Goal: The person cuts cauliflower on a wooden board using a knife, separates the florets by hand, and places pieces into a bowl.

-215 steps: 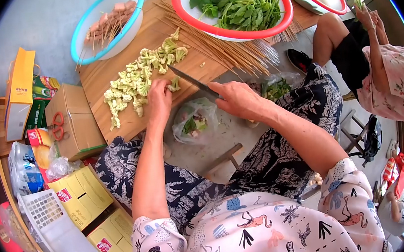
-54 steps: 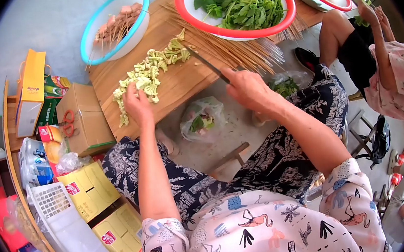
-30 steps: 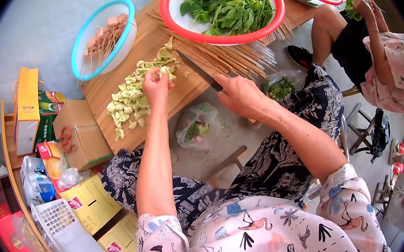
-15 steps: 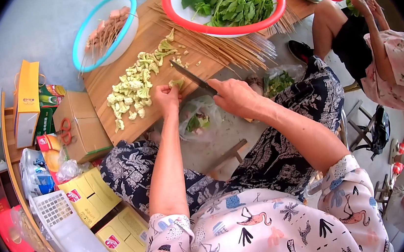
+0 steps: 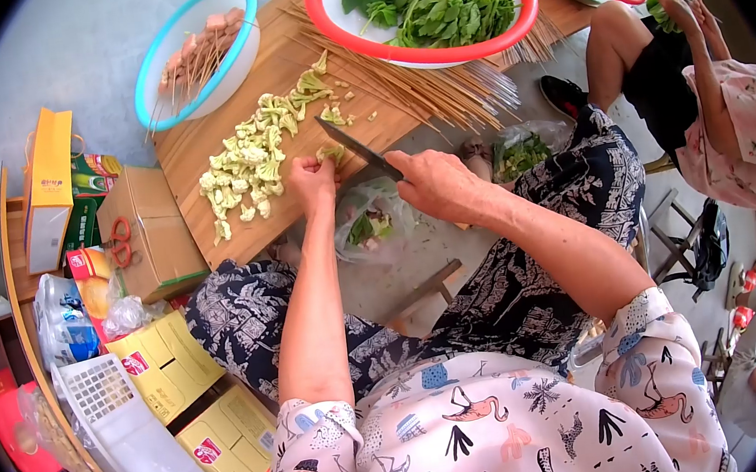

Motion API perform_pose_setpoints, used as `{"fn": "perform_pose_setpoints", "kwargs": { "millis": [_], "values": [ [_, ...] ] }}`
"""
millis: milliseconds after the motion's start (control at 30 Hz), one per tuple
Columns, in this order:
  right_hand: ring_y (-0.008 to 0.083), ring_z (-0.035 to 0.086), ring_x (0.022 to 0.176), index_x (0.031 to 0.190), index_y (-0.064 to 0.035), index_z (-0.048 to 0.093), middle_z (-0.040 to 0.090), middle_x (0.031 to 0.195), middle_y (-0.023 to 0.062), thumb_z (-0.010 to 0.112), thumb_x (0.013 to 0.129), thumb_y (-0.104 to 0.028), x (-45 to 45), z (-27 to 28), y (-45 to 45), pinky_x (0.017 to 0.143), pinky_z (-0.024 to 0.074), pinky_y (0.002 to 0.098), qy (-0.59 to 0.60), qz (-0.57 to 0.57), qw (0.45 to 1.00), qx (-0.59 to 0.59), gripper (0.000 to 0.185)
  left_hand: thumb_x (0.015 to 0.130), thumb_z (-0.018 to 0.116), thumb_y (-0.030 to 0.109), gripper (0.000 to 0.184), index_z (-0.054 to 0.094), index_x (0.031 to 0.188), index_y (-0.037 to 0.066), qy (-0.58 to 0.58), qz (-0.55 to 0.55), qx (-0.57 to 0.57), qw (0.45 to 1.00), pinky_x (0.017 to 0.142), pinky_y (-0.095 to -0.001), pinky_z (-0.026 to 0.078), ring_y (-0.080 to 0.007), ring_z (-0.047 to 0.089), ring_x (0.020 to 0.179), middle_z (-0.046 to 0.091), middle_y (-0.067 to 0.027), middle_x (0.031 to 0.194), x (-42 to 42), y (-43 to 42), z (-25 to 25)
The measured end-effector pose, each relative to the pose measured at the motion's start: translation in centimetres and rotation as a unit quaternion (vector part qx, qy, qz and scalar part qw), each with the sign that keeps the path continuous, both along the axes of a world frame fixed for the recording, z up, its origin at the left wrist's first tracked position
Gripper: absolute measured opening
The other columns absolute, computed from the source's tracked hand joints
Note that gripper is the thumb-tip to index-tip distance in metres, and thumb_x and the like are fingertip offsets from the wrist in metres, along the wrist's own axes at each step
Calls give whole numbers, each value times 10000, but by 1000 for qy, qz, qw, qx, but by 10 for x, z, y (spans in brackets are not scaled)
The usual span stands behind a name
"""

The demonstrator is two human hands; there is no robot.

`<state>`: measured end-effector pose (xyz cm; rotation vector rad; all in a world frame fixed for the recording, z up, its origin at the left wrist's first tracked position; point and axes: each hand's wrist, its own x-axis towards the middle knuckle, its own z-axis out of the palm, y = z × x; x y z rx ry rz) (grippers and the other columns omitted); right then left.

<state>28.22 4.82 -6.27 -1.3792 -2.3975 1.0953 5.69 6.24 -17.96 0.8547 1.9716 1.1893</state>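
My left hand [image 5: 312, 184] is closed at the front edge of the wooden table [image 5: 212, 230], its fingers pinching a small cauliflower piece [image 5: 331, 152]. In my right hand [image 5: 432, 181] is the handle of a kitchen knife [image 5: 356, 146]. The dark blade points up and left, just to the right of the held piece; whether it touches that piece I cannot tell. Cut cauliflower florets [image 5: 247, 169] lie in a long heap on the wood, left of and beyond my left hand. A few crumbs lie near the knife tip.
Bamboo skewers [image 5: 436, 82] lie under the red-rimmed basin of greens [image 5: 349, 52]. A blue-rimmed basin [image 5: 143, 99] holds skewered meat. Below the table edge hangs a plastic bag [image 5: 399, 220]. Boxes [image 5: 156, 232] stand at left; another person [image 5: 723, 98] sits at right, holding greens.
The knife and my right hand have shifted very slightly left. My left hand stays in place, still pinching the cauliflower piece.
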Motion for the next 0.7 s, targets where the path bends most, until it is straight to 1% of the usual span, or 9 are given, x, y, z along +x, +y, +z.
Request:
{"fn": "perform_pose_setpoints", "kwargs": {
  "millis": [133,200,500,567,633,700],
  "values": [
    [430,645,809,1008,38,508,646,747,254,523,840,-103,0,-1,0,752,506,501,2,6,1000,-1,220,829,729,109,213,552,871,-3,5,-2,0,1000,421,-265,486,-151,614,506,628,-90,706,-1,-1,-2],
    [431,645,808,1010,40,507,646,747,254,523,840,-103,-1,-1,0,753,506,502,4,8,1000,0,223,804,726,121,213,556,843,-1,4,0,14,1000,430,-276,494,-149,625,498,637,-85,667,-2,-1,-4],
    [432,643,830,982,36,535,651,797,263,512,838,-85,-7,-3,2,742,503,499,-3,10,1000,-2,190,796,729,120,209,563,841,3,27,6,7,1000,438,-289,495,-156,626,504,641,-87,667,-2,1,-11],
    [436,624,820,1144,36,503,638,759,246,524,855,-105,-11,-6,4,731,481,520,-25,20,999,-7,322,796,731,122,210,564,841,3,35,4,4,999,442,-290,496,-157,626,504,642,-89,666,-3,2,-12],
    [435,625,813,1131,33,504,638,749,243,523,854,-104,-16,-6,4,728,485,517,-36,20,999,-12,309,795,732,124,210,566,841,4,42,2,2,999,447,-291,497,-159,626,505,643,-91,666,-6,3,-20],
    [434,627,807,1118,31,506,638,739,239,523,853,-102,-17,-5,4,724,489,514,-47,21,999,-16,297,794,735,130,211,569,833,6,89,-6,9,996,456,-292,498,-156,626,507,643,-90,654,-9,5,-25]
  ]
}}
